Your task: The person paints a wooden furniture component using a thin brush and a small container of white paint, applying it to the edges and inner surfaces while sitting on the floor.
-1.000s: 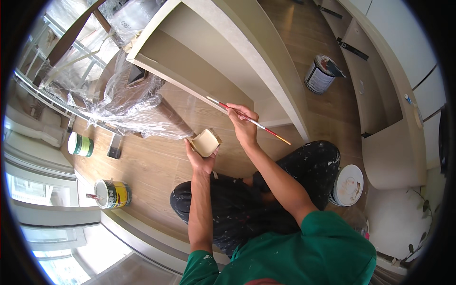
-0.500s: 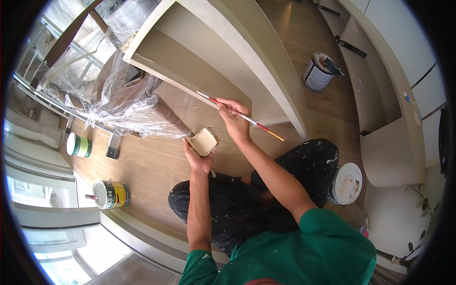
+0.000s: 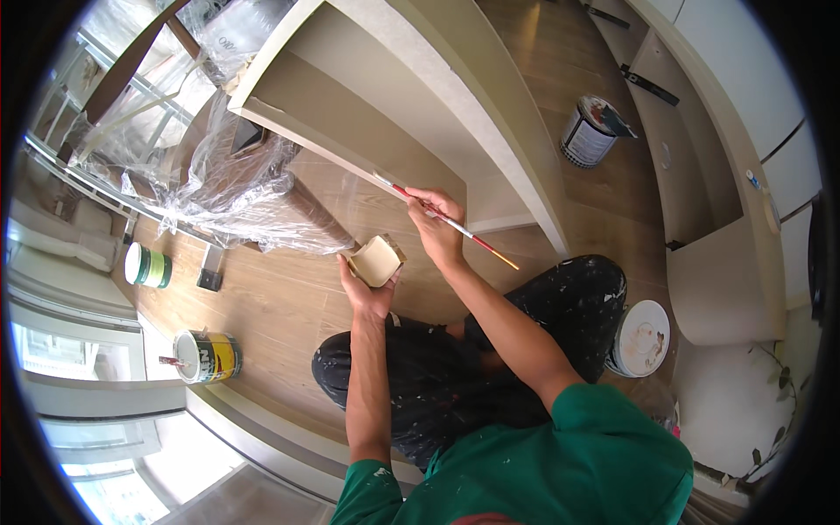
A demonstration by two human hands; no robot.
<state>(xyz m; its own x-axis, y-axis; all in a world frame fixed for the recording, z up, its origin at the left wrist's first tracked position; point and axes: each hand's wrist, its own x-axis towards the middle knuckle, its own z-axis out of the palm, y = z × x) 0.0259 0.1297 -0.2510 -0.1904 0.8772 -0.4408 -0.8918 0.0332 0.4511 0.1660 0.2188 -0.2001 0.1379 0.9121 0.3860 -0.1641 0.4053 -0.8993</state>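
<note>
Brush (image 3: 446, 220) pinched in my right hand (image 3: 437, 229), bristle tip on front edge of shelf (image 3: 350, 162) at 11 o'clock; second ago tip sat lower right, so stroke creeping along edge. Left hand (image 3: 367, 289) fingers cupped under small paint tub (image 3: 376, 260), held at 9 o'clock of right hand, unchanged. Plastic sheet (image 3: 219, 192) at 10 o'clock. Yellow can (image 3: 206, 356) at 8 o'clock, white lid (image 3: 643, 337) at 4 o'clock on floor (image 3: 271, 297).
</note>
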